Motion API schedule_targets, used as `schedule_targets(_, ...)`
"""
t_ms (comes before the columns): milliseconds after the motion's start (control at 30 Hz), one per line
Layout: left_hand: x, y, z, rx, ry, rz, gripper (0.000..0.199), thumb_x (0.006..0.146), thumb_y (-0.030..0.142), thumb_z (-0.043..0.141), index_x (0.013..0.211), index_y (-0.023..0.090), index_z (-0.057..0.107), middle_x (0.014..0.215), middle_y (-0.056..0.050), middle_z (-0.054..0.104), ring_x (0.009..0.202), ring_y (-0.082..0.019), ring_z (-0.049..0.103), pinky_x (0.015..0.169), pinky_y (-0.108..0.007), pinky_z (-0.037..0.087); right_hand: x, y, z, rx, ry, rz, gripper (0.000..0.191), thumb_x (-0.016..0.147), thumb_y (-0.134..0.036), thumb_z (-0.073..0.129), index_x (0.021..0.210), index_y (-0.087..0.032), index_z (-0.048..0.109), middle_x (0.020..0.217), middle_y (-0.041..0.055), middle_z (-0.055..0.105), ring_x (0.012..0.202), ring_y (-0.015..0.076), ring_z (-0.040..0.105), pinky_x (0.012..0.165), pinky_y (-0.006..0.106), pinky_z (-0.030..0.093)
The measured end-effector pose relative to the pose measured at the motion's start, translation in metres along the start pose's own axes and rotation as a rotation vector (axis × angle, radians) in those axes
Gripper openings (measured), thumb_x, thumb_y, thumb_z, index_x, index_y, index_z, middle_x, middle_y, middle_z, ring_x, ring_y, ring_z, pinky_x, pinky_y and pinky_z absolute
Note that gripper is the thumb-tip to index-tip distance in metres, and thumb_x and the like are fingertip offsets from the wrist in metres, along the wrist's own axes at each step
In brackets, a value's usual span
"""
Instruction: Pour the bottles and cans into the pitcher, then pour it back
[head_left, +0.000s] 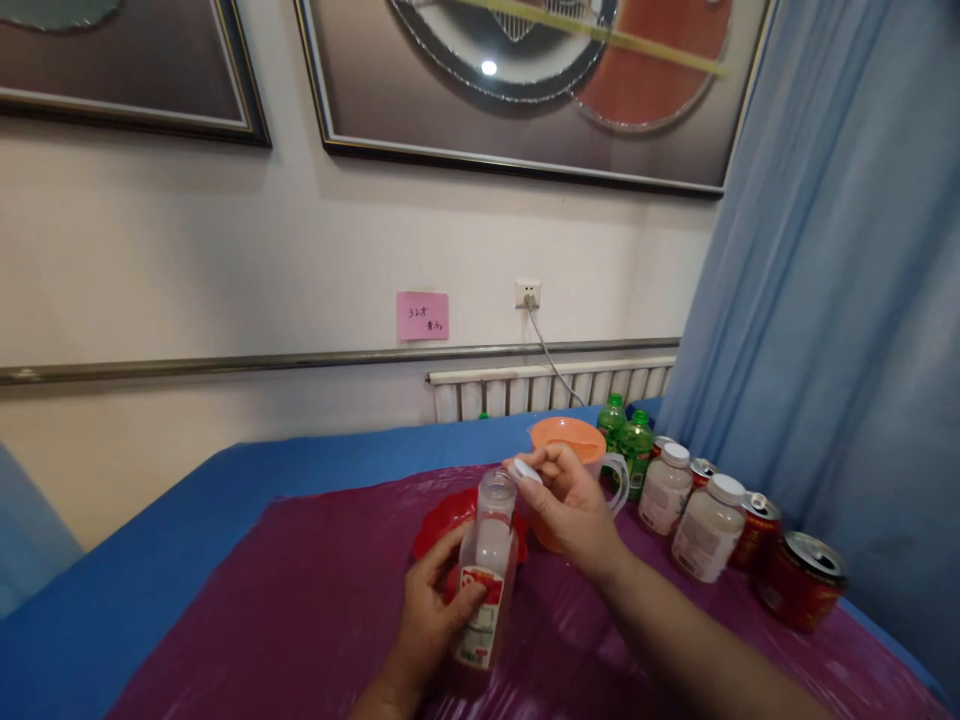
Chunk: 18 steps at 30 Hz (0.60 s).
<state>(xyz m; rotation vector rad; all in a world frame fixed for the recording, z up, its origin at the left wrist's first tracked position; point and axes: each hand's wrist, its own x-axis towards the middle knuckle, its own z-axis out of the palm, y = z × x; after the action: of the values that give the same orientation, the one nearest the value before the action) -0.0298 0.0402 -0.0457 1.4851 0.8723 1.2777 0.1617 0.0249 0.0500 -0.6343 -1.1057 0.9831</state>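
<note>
Pink wall note; left hand grips red-labelled bottle.

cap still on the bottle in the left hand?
No. The bottle in the left hand is open-mouthed; the right hand pinches the white cap beside it.

A cream wall fills most of the frame. Two dark-framed pictures hang along the top: a smaller one at upper left, a large one at upper centre, a ceiling light glinting in its glass. At mid-frame, a pink sticky note sits beside a white wall socket with a cable plugged in. A metal rail runs across the wall above a white radiator. A blue curtain hangs at right.
</note>
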Motion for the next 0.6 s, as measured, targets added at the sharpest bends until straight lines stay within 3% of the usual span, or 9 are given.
schedule_targets(100,0.001,0.004,0.0,-0.023,-0.067,-0.007,0.077,0.063,0.064,0.083,0.125,0.02,0.07,0.125,-0.015,0.073,0.111,-0.037,0.07,0.092,-0.044,0.058,0.001,0.006,0.0,-0.001,-0.125,0.055,0.033,0.084,-0.049,0.078,0.103,-0.026,0.063,0.097,0.0007,0.073,0.088,0.0169,0.068,0.08,0.03,0.052)
schedule_targets(200,0.002,0.013,0.001,-0.091,-0.124,-0.03,0.075,0.062,0.064,0.084,0.122,0.02,0.073,0.123,-0.014,0.074,0.112,-0.037,0.069,0.093,-0.043,0.057,0.002,0.009,-0.008,0.019,-0.234,0.051,0.03,0.086,-0.046,0.077,0.109,-0.027,0.068,0.106,0.0015,0.075,0.097,0.0171,0.069,0.086,0.03,0.053)
schedule_targets(400,0.0,0.032,0.003,-0.179,-0.248,-0.152,0.071,0.064,0.066,0.081,0.114,0.017,0.076,0.097,-0.01,0.077,0.093,-0.031,0.069,0.086,-0.038,0.053,0.011,0.0,-0.027,0.005,-0.484,0.024,0.034,0.089,-0.037,0.077,0.12,-0.027,0.07,0.122,0.0052,0.073,0.107,0.0182,0.068,0.092,0.033,0.052)
schedule_targets(600,-0.001,0.044,0.004,-0.216,-0.336,-0.158,0.067,0.061,0.071,0.079,0.095,0.013,0.077,0.08,-0.006,0.068,0.075,-0.02,0.058,0.07,-0.027,0.044,0.013,-0.008,-0.033,0.0,-0.573,0.05,0.035,0.091,-0.036,0.075,0.125,-0.029,0.069,0.127,0.0056,0.072,0.114,0.019,0.067,0.097,0.034,0.051)
